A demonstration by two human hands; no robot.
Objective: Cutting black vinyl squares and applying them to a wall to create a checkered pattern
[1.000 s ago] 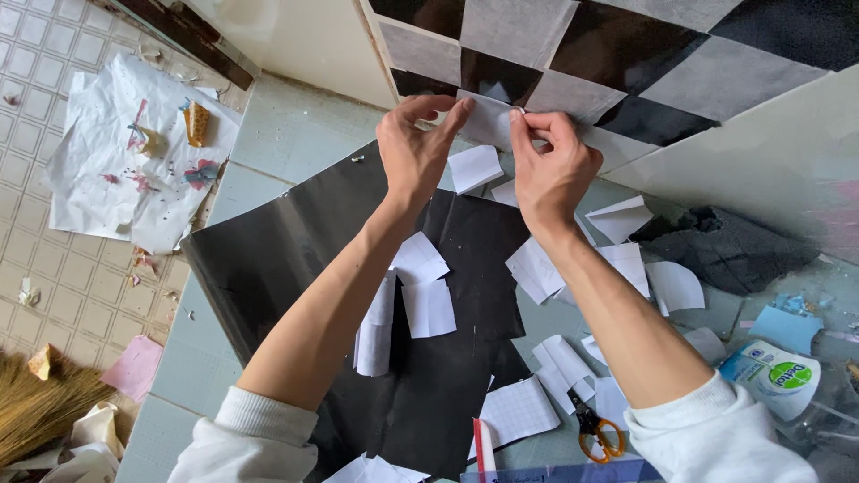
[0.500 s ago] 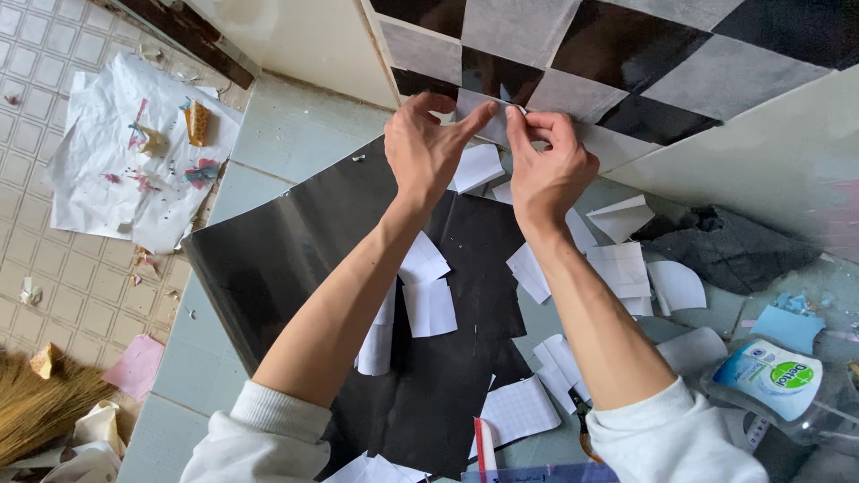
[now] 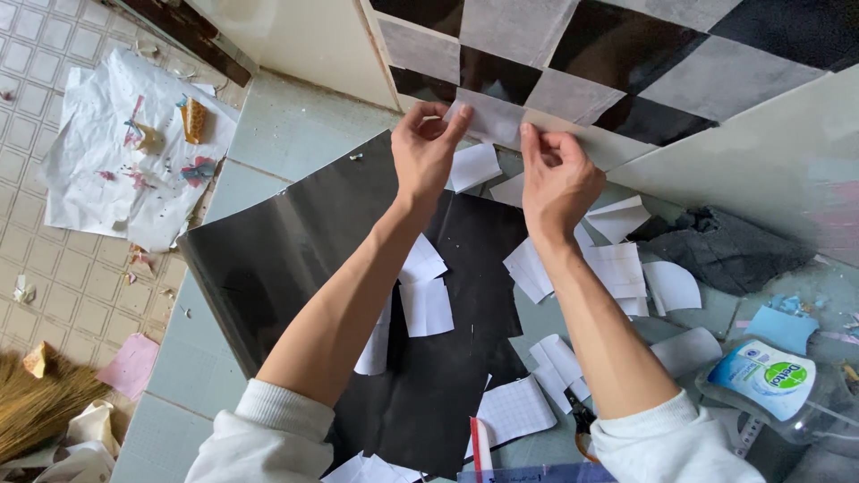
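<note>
My left hand [image 3: 425, 148] and my right hand [image 3: 557, 174] both pinch a light grey square sheet [image 3: 490, 116] against the wall, at the lower edge of a black and grey checkered pattern [image 3: 617, 54]. The left hand holds the sheet's left corner, the right hand its right edge. Below my arms a large black sheet [image 3: 295, 259] lies flat on the counter, with several curled white backing papers [image 3: 428, 304] scattered over it.
A crumpled dark cloth [image 3: 716, 250], a clear bottle with a blue-green label [image 3: 778, 380] and scissors [image 3: 580, 420] lie at the right. A red-handled tool [image 3: 479, 447] sits near the front edge. On the tiled floor at left lie a white paper with scraps [image 3: 116, 152] and a broom [image 3: 36, 407].
Both hands have shifted slightly lower and apart along the grey square, and it now lies flatter against the wall.
</note>
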